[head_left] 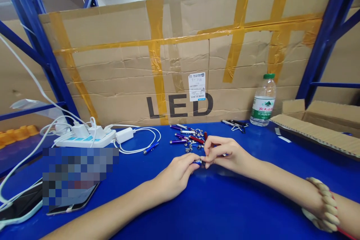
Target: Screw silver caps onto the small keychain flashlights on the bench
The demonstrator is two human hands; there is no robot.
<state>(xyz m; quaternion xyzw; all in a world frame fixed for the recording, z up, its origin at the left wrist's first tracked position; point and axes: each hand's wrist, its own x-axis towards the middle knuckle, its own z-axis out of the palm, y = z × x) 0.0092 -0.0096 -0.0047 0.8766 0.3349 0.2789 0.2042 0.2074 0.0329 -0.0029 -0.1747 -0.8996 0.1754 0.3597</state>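
My left hand (182, 170) pinches a small blue and silver metal tube (198, 161) between thumb and fingertips, above the table's middle. At the tube's right end, the thumb and index finger of my right hand (222, 152) are closed on it. Fingers cover most of the tube, so its full shape is hidden. Just behind my hands lies a loose pile of slim pen-like metal tubes, among them a purple one (178, 142), a red one (196, 140) and a silver one (187, 132). Small silver metal parts (189, 150) lie at the pile's near edge.
A blue tube (151, 148) lies beside white cables and a power strip (84, 140). Phones (73, 199) rest at left. Black and silver tubes (235, 124), a water bottle (263, 101) and an open cardboard box (317, 125) stand right. A large carton (126, 78) walls the back.
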